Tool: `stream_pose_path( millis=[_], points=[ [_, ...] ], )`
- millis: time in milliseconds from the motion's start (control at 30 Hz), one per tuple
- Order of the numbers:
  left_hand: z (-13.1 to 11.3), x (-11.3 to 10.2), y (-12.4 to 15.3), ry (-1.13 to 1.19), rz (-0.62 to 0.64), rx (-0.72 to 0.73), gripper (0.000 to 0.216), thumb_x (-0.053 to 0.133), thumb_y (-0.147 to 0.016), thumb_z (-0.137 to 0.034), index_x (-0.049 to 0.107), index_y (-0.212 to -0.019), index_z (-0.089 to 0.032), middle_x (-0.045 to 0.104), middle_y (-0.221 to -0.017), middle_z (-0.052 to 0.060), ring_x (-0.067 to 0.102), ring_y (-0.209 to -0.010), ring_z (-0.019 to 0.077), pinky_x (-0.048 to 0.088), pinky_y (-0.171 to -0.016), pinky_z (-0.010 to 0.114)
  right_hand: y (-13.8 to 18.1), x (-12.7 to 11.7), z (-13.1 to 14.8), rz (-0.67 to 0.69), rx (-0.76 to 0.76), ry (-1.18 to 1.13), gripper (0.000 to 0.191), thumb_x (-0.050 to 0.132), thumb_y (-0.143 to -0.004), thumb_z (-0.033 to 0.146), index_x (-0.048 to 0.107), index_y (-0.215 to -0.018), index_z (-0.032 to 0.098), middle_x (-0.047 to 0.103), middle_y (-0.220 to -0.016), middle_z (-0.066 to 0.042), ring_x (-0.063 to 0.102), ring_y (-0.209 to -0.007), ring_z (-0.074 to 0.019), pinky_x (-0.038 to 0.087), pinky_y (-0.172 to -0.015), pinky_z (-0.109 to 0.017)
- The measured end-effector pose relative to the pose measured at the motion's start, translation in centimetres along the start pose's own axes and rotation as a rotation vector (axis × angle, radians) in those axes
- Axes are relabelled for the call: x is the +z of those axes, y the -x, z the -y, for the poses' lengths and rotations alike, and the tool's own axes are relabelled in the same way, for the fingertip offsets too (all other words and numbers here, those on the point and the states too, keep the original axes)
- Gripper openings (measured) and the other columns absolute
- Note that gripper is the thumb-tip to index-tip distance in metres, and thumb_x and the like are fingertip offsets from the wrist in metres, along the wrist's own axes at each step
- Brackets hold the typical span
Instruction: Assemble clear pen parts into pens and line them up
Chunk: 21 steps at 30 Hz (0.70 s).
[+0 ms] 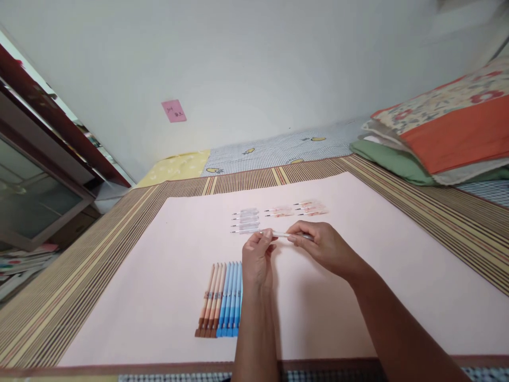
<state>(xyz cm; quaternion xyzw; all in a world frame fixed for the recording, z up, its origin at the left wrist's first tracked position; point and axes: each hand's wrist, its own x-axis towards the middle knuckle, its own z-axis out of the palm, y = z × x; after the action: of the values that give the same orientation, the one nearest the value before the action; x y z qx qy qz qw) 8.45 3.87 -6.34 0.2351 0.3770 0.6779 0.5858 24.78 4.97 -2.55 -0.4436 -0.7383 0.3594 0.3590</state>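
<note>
My left hand (259, 252) pinches one end of a slim, whitish pen refill (280, 234) between thumb and fingers. On its other end are the closed fingers of my right hand (318, 240), so the refill lies level between both hands, above a pale pink sheet. Just beyond my left hand lies a stack of clear refills (245, 218) with dark tips pointing left. Reddish-tinted refills (312, 208) rest farther right in two small groups. Several brown-and-cream pens (210, 300) and blue pens (229, 300) lie side by side near my left forearm, which hides part of the blue row.
The pink sheet (139, 297) covers much of a striped mat (99, 265). Folded bedding (453, 132) is piled at the right rear. A white wall (258, 69) with a pink note (174, 111) stands behind. At left is a glass-fronted cabinet (32, 185).
</note>
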Motion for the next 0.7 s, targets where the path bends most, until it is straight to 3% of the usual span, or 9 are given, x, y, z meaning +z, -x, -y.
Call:
stream_pose_path(
  millis=[133,233,300,367,467,700],
  points=[
    [-0.9,-0.1,0.2,0.093,0.147,-0.028,0.035,0.086,-0.062,-0.023,0.076,-0.094,-0.017,0.072,-0.099,0.007,0.065,-0.092,0.0158,0.046,-0.078,0.024,0.0,-0.2,-0.1,0.016,0.023,-0.077,0.026,0.057,-0.091,0.041,0.07,-0.084,0.019,0.063,-0.071,0.0,0.053,-0.064,-0.015,0.041,-0.057,-0.026],
    [-1.1,0.1,0.5,0.13,0.205,-0.025,0.041,0.085,-0.065,-0.027,0.075,-0.104,-0.02,0.071,-0.113,0.009,0.063,-0.105,0.0205,0.047,-0.084,0.028,0.0,-0.3,0.1,0.019,0.025,-0.098,0.027,0.058,-0.091,0.042,0.07,-0.085,0.019,0.064,-0.072,-0.001,0.054,-0.065,-0.015,0.041,-0.058,-0.026],
    [-0.8,0.2,0.4,0.082,0.162,-0.01,0.037,0.085,-0.067,-0.034,0.074,-0.1,-0.019,0.072,-0.107,0.009,0.065,-0.096,0.0189,0.047,-0.079,0.028,0.0,-0.3,0.2,0.008,0.012,-0.083,0.024,0.058,-0.091,0.04,0.071,-0.086,0.02,0.067,-0.076,-0.001,0.057,-0.07,-0.0163,0.043,-0.062,-0.027],
    [-0.4,0.3,0.3,0.001,0.063,-0.001,0.03,0.085,-0.067,-0.039,0.073,-0.083,-0.017,0.071,-0.086,0.005,0.064,-0.081,0.0148,0.045,-0.071,0.025,0.1,-0.1,0.2,-0.007,-0.004,-0.06,0.021,0.058,-0.091,0.038,0.07,-0.088,0.021,0.069,-0.081,-0.001,0.06,-0.075,-0.0174,0.045,-0.067,-0.028],
    [0.0,0.3,0.1,-0.052,-0.013,0.028,0.031,0.088,-0.064,-0.036,0.065,-0.062,-0.015,0.064,-0.068,0.001,0.06,-0.07,0.0109,0.042,-0.066,0.022,0.0,0.2,0.2,-0.024,-0.016,-0.022,0.02,0.058,-0.092,0.037,0.07,-0.088,0.022,0.07,-0.082,-0.001,0.06,-0.075,-0.0169,0.045,-0.067,-0.028],
    [-0.9,0.1,0.5,-0.069,0.171,0.132,0.022,0.083,-0.07,-0.03,0.076,-0.088,-0.017,0.072,-0.09,0.005,0.062,-0.083,0.0143,0.045,-0.078,0.025,0.0,-0.1,-0.3,0.069,0.062,-0.213,0.027,0.06,-0.09,0.045,0.068,-0.084,0.019,0.065,-0.071,-0.001,0.054,-0.057,-0.0134,0.044,-0.054,-0.026]
  ],
)
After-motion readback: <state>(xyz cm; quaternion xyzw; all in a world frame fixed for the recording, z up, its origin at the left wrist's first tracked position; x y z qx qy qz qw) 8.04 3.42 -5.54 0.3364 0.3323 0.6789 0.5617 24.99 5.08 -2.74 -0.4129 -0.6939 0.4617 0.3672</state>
